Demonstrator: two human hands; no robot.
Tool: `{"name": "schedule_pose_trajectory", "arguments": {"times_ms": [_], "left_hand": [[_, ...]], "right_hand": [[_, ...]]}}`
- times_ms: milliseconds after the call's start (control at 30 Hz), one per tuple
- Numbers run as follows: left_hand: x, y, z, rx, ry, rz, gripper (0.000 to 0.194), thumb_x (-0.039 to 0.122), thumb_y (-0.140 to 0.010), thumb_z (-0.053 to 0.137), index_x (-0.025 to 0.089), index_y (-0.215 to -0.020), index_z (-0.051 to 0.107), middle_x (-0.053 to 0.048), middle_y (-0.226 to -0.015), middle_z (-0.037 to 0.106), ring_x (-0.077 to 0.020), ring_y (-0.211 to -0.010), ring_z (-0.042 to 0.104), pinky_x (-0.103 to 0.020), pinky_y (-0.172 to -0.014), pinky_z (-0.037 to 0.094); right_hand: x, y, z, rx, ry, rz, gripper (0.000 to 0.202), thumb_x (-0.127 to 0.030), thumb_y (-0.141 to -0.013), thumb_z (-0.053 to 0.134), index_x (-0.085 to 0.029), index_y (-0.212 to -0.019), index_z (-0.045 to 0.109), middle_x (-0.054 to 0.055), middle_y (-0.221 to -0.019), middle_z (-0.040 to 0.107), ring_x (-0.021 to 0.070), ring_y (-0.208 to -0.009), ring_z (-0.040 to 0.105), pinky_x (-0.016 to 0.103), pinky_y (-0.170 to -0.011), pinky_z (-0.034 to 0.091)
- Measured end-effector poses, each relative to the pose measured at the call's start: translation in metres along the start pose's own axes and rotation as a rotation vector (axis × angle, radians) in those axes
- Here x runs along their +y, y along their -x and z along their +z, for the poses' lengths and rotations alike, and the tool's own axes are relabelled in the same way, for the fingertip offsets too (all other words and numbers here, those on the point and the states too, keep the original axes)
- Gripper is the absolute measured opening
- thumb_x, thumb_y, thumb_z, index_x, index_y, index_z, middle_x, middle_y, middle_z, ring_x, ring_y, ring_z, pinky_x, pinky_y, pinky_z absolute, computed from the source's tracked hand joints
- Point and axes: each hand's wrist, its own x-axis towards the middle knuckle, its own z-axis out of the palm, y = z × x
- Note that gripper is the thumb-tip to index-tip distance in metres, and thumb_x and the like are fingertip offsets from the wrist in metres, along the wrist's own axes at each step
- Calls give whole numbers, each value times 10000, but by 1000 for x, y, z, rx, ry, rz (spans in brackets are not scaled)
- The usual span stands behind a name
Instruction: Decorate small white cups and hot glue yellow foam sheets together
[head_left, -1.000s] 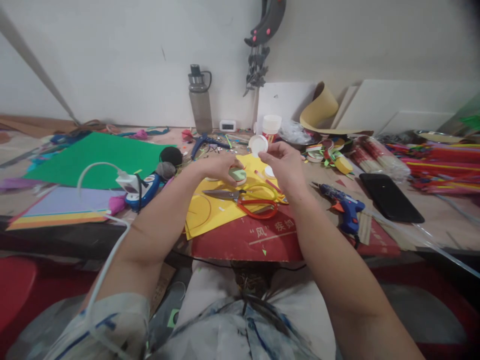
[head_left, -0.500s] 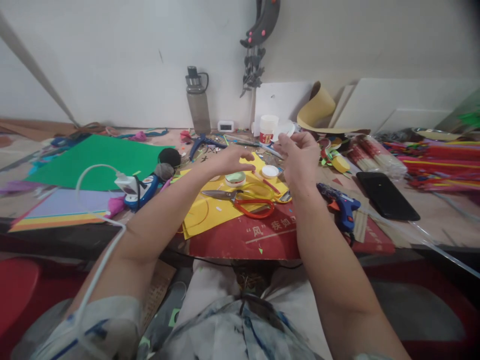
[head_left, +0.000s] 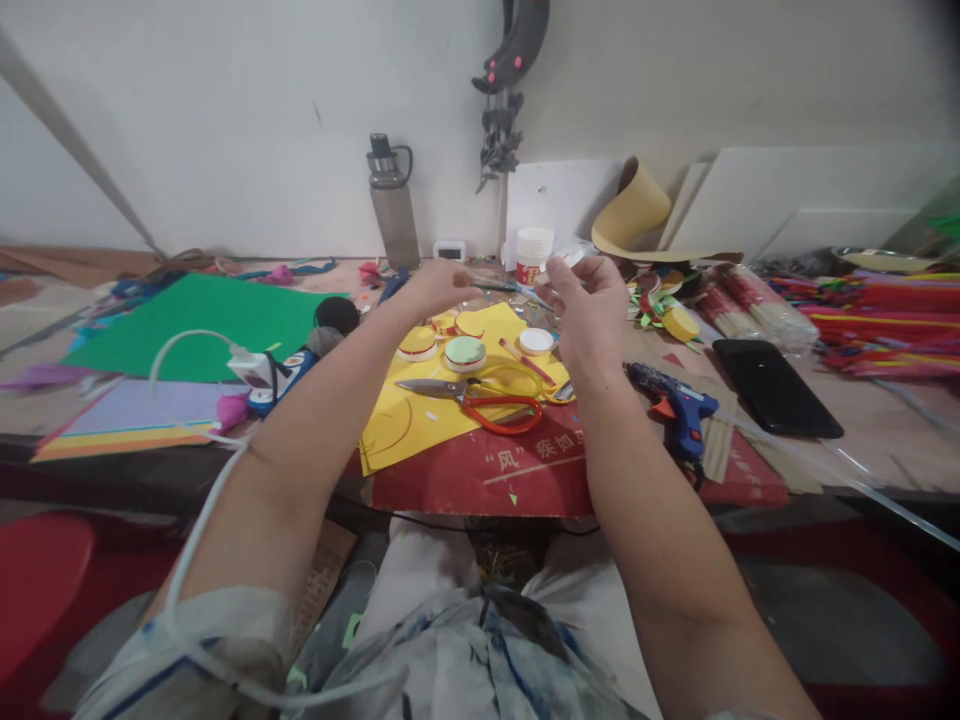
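My right hand (head_left: 596,305) is raised over the back of the table, its thumb and fingers pinched on a small white disc (head_left: 568,262). Off to its left, my left hand (head_left: 441,290) has its fingers curled together beside a thin dark stick (head_left: 495,286); whether it grips anything is hidden. Below lie a round green-topped piece (head_left: 466,352), a white round lid (head_left: 536,342) and a red pencil-like stick (head_left: 525,360) on yellow sheets (head_left: 390,440). Red-handled scissors (head_left: 502,410) rest nearer to me, blades pointing left.
A blue glue gun (head_left: 686,415) and a black phone (head_left: 776,390) lie to the right. Stacked paper cups (head_left: 534,245) and a grey bottle (head_left: 394,215) stand at the back. Green sheet (head_left: 202,325) and a power strip (head_left: 281,390) with a white cable occupy the left.
My left hand has moved back and left from above the round pieces, uncovering more of them, and its fingers have drawn together. The right hand still pinches the disc.
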Motion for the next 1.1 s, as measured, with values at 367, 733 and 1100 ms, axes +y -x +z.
{"name": "schedule_pose_trajectory", "arguments": {"times_ms": [367,733,1100], "left_hand": [[-36,3,4,-432,-167,27,880,491,-751,738,252,-1567,511,-99,-1639,497,-323,-1484,483,-414,-1218,355],[-59,15,-11,-373,-7,-34,895,559,-763,693,220,-1569,504,-90,-1617,525,-304,-1446,515,-372,-1192,380],[-57,16,1,-265,-96,-105,614,402,-665,774,209,-1247,735,-64,-1263,752,-269,-1140,674,-317,-979,501]], "right_hand": [[-1,12,8,-107,30,96,566,-771,-753,743,-280,-972,565,35,-1018,605,201,-913,681,386,-724,672],[-5,16,11,-126,48,159,561,-743,-746,767,-278,-984,562,15,-1016,595,175,-886,665,345,-707,671],[-2,21,14,-153,101,149,681,-708,-671,838,-294,-1129,550,55,-1090,627,236,-980,672,410,-728,671]]}}
